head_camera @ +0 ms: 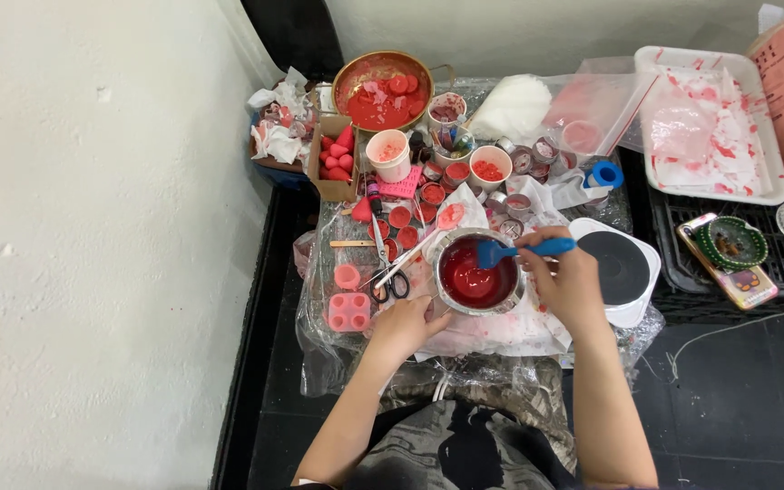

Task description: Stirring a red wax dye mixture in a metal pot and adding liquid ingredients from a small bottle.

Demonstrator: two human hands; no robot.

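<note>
Two bare hands are working over one small steel bowl (476, 272) of glossy red liquid, sitting near the front of a plastic-covered bench (501, 336). One right hand (566, 283) is gripping the handle of a blue spatula (524, 249), whose blade is dipping into the red liquid from the bowl's upper right rim. One left hand (403, 327) is resting at the bowl's lower left edge, fingers curled against it; whether it is truly gripping the rim is unclear. The bowl's inside is smeared red up to the rim.

Just left of the bowl are lying one pair of scissors (390, 272), one pink four-cavity mould (348, 311) and one small pink cup (347, 276). Behind it, several little red-filled tins are crowding the bench, with one white cup (389, 154) and one large brass-coloured pan (383, 91) of red wax pieces farther back. Just right of the bowl one round black-topped hot plate (619, 268) is sitting, close beside the right hand. One white tray (710, 127) stained red is lying at the far right.
</note>
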